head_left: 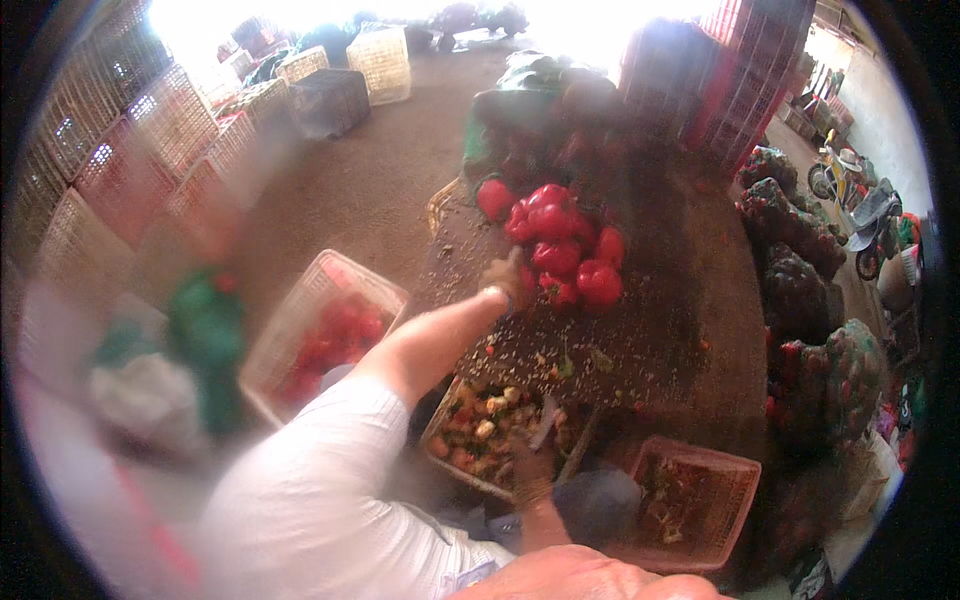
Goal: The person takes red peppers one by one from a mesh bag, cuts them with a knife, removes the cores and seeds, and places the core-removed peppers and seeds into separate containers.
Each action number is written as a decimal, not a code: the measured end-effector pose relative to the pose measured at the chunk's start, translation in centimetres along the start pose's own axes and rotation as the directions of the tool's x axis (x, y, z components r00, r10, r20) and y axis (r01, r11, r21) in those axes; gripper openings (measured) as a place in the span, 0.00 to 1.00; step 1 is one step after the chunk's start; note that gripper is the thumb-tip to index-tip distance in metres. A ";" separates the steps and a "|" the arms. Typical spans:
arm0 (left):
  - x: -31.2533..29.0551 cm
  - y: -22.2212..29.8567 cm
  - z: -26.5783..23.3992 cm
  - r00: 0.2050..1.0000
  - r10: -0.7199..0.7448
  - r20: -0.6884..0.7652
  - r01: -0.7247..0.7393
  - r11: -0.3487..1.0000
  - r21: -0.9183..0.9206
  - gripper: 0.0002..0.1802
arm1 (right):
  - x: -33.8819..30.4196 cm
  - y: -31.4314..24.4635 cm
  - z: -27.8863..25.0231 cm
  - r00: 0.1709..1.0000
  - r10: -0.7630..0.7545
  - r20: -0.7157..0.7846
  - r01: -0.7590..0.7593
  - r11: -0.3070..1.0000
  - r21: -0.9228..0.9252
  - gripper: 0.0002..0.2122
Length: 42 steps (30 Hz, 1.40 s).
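A heap of red bell peppers [553, 222] lies on the dark tabletop [660, 340]. My left hand [508, 280] reaches to the heap's near left side, a finger stretched out, against a pepper; its other fingers are partly hidden. Lower down, my right hand [533, 472] is closed around a knife [545, 422], whose pale blade points up. Knife and hand are over a crate [487, 486] of cut pale and reddish pepper scraps [485, 428], at the table's near edge. Seeds and bits are scattered between the crate and the heap.
A pale crate [330, 262] with red pieces stands left of the table. A pinkish crate [742, 478] with some scraps sits at the near right. Full net sacks [835, 375] line the right side; another green-netted sack [490, 130] is behind the heap. Stacked crates [165, 120] stand far left.
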<state>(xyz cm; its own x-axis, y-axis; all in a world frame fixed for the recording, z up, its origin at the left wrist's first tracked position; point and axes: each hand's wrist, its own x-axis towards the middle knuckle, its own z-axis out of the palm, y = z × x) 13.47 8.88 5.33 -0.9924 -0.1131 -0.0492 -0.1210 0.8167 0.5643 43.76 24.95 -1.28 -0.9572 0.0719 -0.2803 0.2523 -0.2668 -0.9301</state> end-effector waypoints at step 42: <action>-19.1 -3.9 -7.8 0.963 -0.269 -0.004 0.032 0.127 -0.991 0.20 | -5.0 -1.9 6.5 0.788 -0.287 0.545 0.615 0.326 -0.718 0.10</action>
<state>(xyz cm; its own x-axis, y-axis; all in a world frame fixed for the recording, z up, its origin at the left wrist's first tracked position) 33.07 3.46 10.51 -0.9232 -0.3304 -0.1961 -0.0236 -0.4606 0.8873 47.11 18.90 3.40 -0.9039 -0.3903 0.1748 -0.4044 0.6473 -0.6461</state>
